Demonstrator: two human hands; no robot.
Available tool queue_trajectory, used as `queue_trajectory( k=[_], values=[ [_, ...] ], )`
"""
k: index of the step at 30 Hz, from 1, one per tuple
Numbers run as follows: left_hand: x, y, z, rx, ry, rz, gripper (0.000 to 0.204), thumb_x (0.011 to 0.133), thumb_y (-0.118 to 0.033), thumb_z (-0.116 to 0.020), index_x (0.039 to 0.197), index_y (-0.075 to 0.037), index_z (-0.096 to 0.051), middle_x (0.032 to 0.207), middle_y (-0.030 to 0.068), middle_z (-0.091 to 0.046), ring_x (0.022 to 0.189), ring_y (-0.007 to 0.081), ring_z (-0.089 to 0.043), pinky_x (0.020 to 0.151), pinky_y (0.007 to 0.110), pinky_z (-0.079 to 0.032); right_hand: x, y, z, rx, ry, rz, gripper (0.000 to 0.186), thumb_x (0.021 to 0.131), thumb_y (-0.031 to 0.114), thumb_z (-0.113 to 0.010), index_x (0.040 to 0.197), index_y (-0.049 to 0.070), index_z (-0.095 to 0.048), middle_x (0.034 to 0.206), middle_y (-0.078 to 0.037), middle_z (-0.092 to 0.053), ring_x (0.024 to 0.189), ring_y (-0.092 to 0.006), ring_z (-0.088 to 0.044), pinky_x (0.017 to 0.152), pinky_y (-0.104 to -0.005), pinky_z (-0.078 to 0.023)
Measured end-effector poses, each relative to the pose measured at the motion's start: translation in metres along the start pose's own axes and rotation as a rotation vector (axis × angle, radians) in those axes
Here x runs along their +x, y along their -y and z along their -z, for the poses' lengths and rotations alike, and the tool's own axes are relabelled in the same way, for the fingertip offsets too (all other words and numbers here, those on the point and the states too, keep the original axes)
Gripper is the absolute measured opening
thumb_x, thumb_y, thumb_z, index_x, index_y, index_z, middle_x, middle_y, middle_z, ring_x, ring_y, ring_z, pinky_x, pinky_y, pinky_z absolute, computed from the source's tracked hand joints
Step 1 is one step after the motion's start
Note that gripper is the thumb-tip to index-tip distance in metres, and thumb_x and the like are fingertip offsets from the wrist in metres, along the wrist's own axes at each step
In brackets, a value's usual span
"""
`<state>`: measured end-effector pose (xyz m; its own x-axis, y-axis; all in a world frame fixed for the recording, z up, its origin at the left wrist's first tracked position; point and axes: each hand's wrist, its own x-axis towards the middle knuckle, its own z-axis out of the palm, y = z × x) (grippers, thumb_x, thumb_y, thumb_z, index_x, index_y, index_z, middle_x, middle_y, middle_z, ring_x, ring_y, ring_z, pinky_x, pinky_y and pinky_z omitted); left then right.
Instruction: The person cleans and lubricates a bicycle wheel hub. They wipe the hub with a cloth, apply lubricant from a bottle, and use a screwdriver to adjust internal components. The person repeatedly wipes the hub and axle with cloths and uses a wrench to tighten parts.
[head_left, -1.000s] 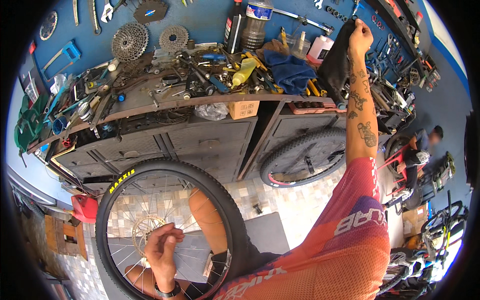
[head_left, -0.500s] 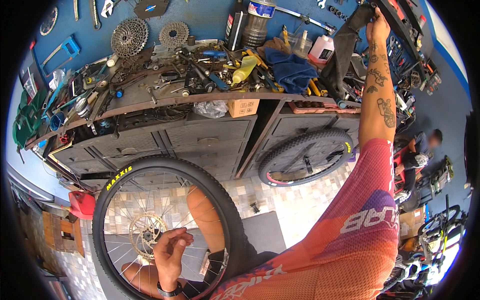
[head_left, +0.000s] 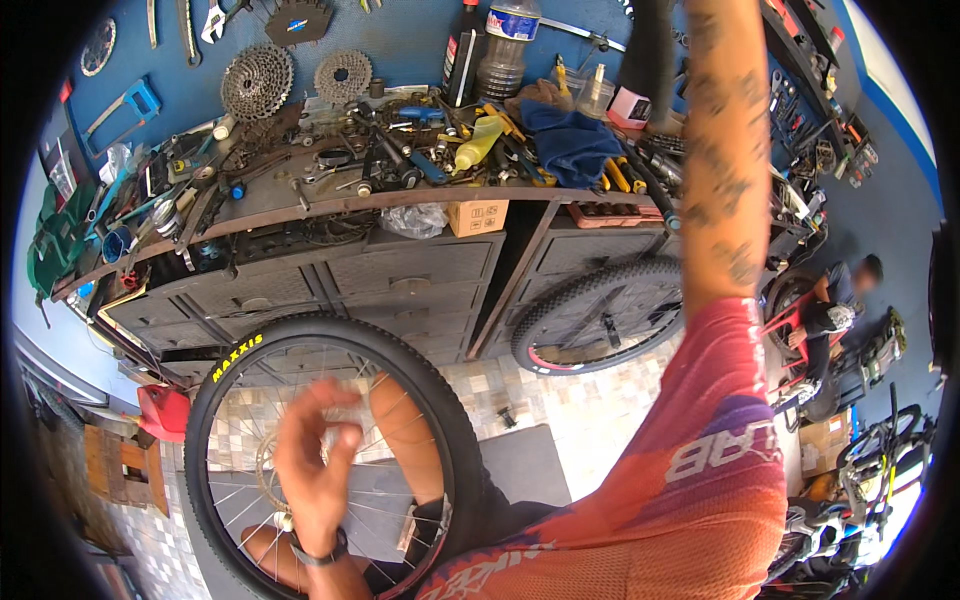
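In front of the upright bicycle wheel (head_left: pixel 452 420) is my left hand (head_left: pixel 315 465), blurred by motion. Its fingers are loosely curved and stand apart from the thumb, with nothing between them. Behind it, the hand partly covers the spokes and brake disc (head_left: pixel 268 470). My right forearm (head_left: pixel 728 170) stretches up past the workbench and leaves the picture at the top, so the right hand is out of sight. Beside this forearm hangs a long dark cloth (head_left: pixel 645 60), its upper end cut off by the edge of the picture.
A workbench (head_left: pixel 270 212) crowded with tools holds a blue cloth (head_left: pixel 570 142) and a yellow squeeze bottle (head_left: pixel 478 143). Another wheel (head_left: pixel 545 325) leans against the drawers. To the left stands a red container (head_left: pixel 162 412). A person (head_left: pixel 845 290) sits at the far right.
My right arm has swung left and upward, taking the hand out of the picture. The dark cloth has shifted left with it. My left hand has risen slightly and its fingers have spread.
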<state>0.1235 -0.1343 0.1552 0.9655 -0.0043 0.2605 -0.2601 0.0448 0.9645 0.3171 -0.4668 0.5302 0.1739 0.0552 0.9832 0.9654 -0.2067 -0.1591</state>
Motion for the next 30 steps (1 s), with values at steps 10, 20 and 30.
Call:
queue_trajectory(
  k=[10, 20, 30],
  values=[
    [0.027, -0.089, 0.083, 0.283, -0.58, -0.463, 0.028, 0.103, -0.019, -0.07, 0.12, 0.003, -0.071, 0.105, 0.0054, -0.073, 0.095, 0.0111, -0.062, 0.087, 0.025, -0.047, -0.191, 0.136, -0.282, 0.289, -0.21, 0.185, 0.01, 0.079, 0.006, -0.071, 0.08, -0.003, -0.069, 0.087, -0.024, -0.063, 0.078, -0.0386, -0.066, 0.069, -0.0448, -0.055],
    [-0.195, -0.14, 0.189, 1.096, -0.797, 0.185, 0.037, 0.106, -0.031, -0.067, 0.086, 0.0, -0.069, 0.07, -0.006, -0.054, 0.068, 0.0055, -0.044, 0.06, 0.027, -0.034, -0.352, 0.17, -0.37, 1.301, 0.879, -0.976, 0.033, 0.103, 0.026, -0.069, 0.12, -0.002, -0.069, 0.115, -0.009, -0.071, 0.103, -0.0194, -0.071, 0.084, -0.0369, -0.065],
    [-0.336, -0.087, 0.241, -0.36, -0.809, -0.477, 0.042, 0.106, -0.019, -0.052, 0.137, 0.008, -0.059, 0.135, 0.0236, -0.066, 0.124, 0.0318, -0.065, 0.113, 0.045, -0.045, -0.478, 0.208, -0.365, 1.272, 0.674, -1.268, 0.019, 0.105, 0.009, -0.064, 0.117, -0.004, -0.061, 0.103, -0.012, -0.071, 0.086, -0.0203, -0.075, 0.079, -0.0317, -0.062]
  ],
)
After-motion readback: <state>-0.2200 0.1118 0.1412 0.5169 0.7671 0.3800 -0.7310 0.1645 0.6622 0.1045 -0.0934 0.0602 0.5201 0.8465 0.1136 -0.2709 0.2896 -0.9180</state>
